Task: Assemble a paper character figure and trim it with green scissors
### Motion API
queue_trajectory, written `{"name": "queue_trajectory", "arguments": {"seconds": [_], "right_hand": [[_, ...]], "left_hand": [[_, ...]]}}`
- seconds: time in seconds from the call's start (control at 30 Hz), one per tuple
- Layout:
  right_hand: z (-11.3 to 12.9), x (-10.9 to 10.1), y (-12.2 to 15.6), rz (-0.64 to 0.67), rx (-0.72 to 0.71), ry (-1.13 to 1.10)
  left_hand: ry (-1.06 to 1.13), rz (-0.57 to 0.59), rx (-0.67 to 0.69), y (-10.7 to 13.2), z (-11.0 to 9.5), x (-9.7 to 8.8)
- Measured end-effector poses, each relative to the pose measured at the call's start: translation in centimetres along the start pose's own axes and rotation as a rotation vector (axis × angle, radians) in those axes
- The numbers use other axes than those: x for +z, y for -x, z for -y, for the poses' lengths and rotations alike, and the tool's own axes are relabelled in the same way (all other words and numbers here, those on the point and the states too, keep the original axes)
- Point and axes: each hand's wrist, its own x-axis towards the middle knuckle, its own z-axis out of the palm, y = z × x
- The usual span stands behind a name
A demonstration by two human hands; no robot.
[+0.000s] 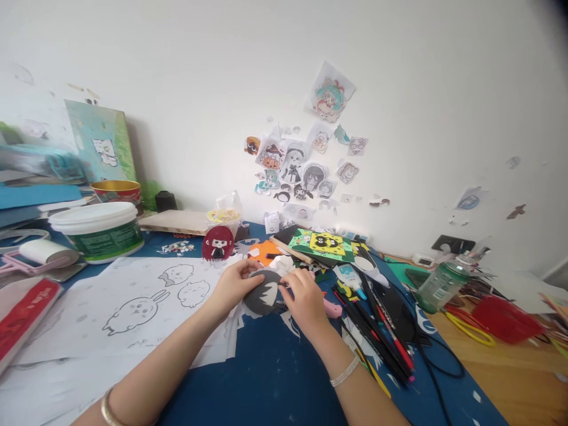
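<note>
Between my two hands is a dark grey rounded paper cutout with a white jagged shape on it. My left hand pinches its upper left edge. At its right edge, the fingers of my right hand are curled and closed on it; whether they also hold something smaller I cannot make out. Just beyond my left hand stands a cutout figure with dark red hair. White sheets with line-drawn animals lie to the left, partly under my left forearm.
A white-lidded green tub stands at the left. Right of my hands lie several black and red pens, a glue bottle and a black cable. A green jar and red container stand farther right. Drawings hang on the wall.
</note>
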Motion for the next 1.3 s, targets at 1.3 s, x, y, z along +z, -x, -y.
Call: {"name": "queue_trajectory", "arguments": {"seconds": [1.3], "right_hand": [[-0.65, -0.30, 0.02, -0.013, 0.099, -0.020]], "left_hand": [[-0.044, -0.002, 0.003, -0.03, -0.37, -0.28]]}}
